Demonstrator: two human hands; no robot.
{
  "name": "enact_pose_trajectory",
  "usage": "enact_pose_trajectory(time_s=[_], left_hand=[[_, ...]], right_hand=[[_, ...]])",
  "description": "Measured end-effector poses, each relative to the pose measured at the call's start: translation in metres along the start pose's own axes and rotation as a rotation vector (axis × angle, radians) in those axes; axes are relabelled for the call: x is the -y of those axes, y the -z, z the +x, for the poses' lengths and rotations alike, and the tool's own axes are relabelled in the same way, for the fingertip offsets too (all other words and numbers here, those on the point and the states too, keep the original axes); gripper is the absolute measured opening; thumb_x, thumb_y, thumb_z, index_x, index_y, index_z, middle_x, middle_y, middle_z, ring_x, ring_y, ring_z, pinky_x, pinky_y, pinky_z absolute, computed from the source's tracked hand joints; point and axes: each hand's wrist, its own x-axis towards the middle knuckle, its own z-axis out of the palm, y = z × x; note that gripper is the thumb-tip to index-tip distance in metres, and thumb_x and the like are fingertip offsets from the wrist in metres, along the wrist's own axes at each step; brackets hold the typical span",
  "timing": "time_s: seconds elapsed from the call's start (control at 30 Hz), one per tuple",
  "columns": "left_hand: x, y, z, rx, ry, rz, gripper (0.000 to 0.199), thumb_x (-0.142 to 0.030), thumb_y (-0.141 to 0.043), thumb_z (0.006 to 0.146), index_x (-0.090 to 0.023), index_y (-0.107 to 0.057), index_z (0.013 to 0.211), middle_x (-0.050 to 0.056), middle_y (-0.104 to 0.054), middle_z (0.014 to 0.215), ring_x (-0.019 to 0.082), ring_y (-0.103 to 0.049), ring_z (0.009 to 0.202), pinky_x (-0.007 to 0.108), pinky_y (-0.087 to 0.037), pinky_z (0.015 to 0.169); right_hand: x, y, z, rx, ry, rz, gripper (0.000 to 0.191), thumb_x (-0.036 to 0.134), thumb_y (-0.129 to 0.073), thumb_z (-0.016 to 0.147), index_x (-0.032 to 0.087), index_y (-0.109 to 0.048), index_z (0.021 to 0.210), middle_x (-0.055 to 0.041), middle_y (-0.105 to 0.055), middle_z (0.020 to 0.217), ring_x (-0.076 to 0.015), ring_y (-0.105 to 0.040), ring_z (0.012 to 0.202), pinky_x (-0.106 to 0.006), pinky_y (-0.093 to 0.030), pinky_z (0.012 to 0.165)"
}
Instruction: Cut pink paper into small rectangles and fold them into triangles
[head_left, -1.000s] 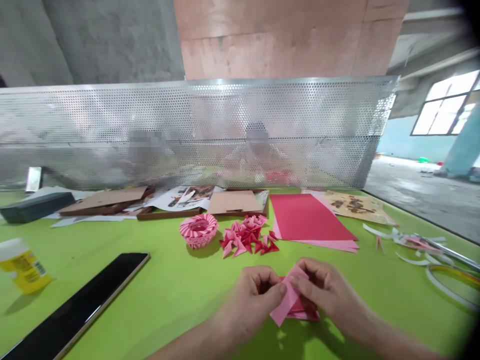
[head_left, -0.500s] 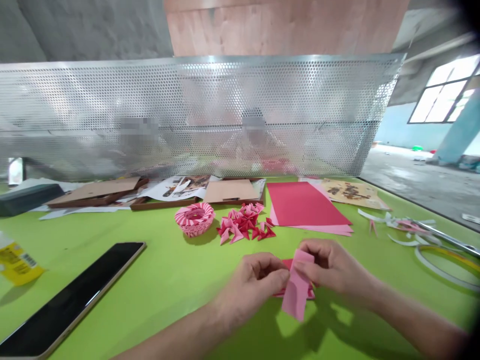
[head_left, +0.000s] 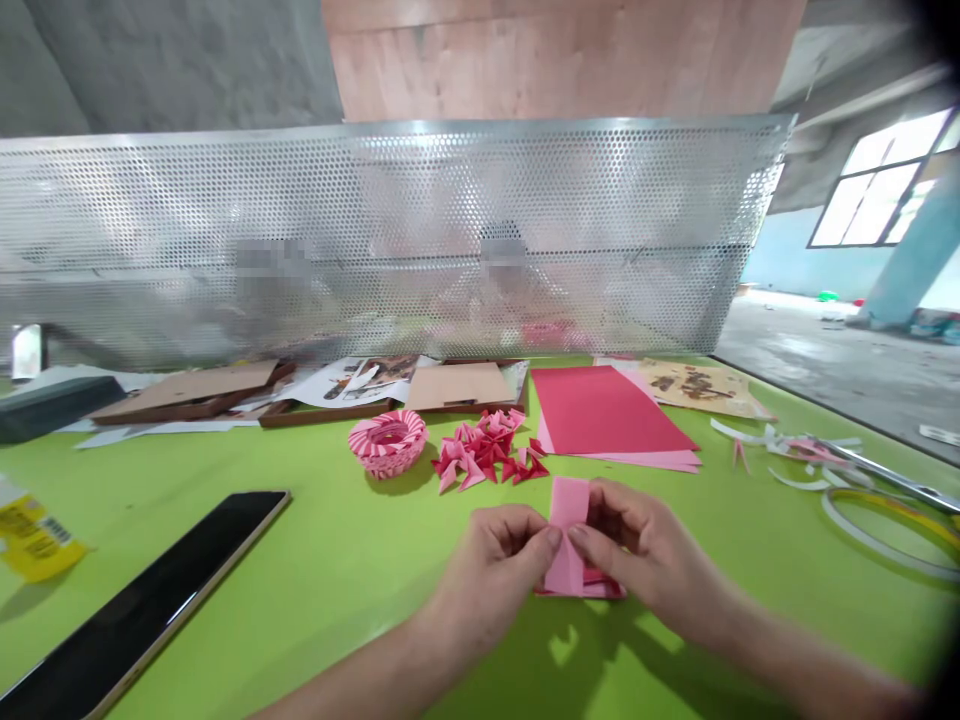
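A light pink paper strip (head_left: 568, 505) stands upright between my two hands. My left hand (head_left: 499, 560) pinches its left edge with thumb and fingers, and my right hand (head_left: 645, 550) grips the right edge, thumb in front. Behind and below the strip, a small pile of red and pink paper pieces (head_left: 604, 588) rests on the green table (head_left: 337, 590). Farther back lie several folded red and pink paper pieces (head_left: 487, 447), beside a round woven-looking pink and red paper piece (head_left: 388, 443).
Red and pink sheets (head_left: 611, 410) lie behind my right hand. Scissors (head_left: 892, 474), paper scraps and a tape roll (head_left: 885, 530) are at right. A phone (head_left: 150, 600) and yellow-labelled bottle (head_left: 34, 530) are at left. A perforated metal screen (head_left: 390, 220) stands behind.
The pink strip has turned from slanted to nearly upright and moved slightly left and up. Both hands have shifted a little left with it, still gripping it.
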Motion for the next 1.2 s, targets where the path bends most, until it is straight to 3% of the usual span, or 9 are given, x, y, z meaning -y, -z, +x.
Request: enact_pose_trajectory(time_s=[0.27, 0.43, 0.67, 0.9, 1.2], left_hand=[[0.009, 0.007, 0.002, 0.064, -0.028, -0.116, 0.024, -0.033, -0.062, 0.072, -0.012, -0.061, 0.059, -0.001, -0.053, 0.051, 0.009, -0.043, 0.049, 0.022, -0.032, 0.052], [0.006, 0.008, -0.001, 0.109, -0.009, -0.187, 0.026, -0.033, -0.063, 0.072, -0.013, -0.059, 0.056, -0.002, -0.050, 0.050, 0.009, -0.043, 0.049, 0.022, -0.033, 0.052], [0.004, 0.010, -0.001, 0.146, -0.019, -0.259, 0.025, -0.034, -0.068, 0.068, -0.011, -0.065, 0.061, 0.000, -0.056, 0.052, 0.009, -0.047, 0.048, 0.023, -0.037, 0.051], [0.006, 0.013, 0.000, 0.199, -0.013, -0.306, 0.018, -0.029, -0.067, 0.070, -0.011, -0.069, 0.068, 0.001, -0.060, 0.055, 0.009, -0.051, 0.051, 0.024, -0.041, 0.056], [0.010, 0.012, 0.002, 0.136, -0.001, -0.451, 0.011, -0.023, -0.070, 0.066, -0.013, -0.067, 0.069, 0.001, -0.064, 0.057, 0.012, -0.055, 0.053, 0.026, -0.043, 0.054]], right_hand=[[-0.008, 0.003, -0.003, -0.060, 0.176, -0.134, 0.009, 0.019, -0.056, 0.082, 0.020, -0.063, 0.089, 0.0002, -0.054, 0.073, -0.0127, -0.050, 0.065, -0.022, -0.043, 0.057], [-0.008, 0.007, -0.004, -0.076, 0.364, -0.198, 0.025, 0.009, -0.056, 0.080, 0.027, -0.067, 0.094, 0.0001, -0.052, 0.071, -0.0127, -0.050, 0.064, -0.022, -0.042, 0.056], [-0.002, 0.012, -0.006, 0.029, 0.448, -0.230, 0.039, 0.005, -0.055, 0.080, 0.035, -0.064, 0.103, -0.0001, -0.051, 0.076, -0.0110, -0.051, 0.063, -0.020, -0.042, 0.053], [0.003, 0.019, -0.007, 0.108, 0.527, -0.444, 0.042, 0.004, -0.051, 0.082, 0.032, -0.059, 0.112, -0.0024, -0.052, 0.084, -0.0112, -0.054, 0.068, -0.021, -0.043, 0.057], [0.001, 0.023, -0.007, 0.107, 0.628, -0.650, 0.044, 0.007, -0.050, 0.083, 0.031, -0.053, 0.120, -0.0049, -0.056, 0.087, -0.0148, -0.054, 0.072, -0.026, -0.043, 0.062]])
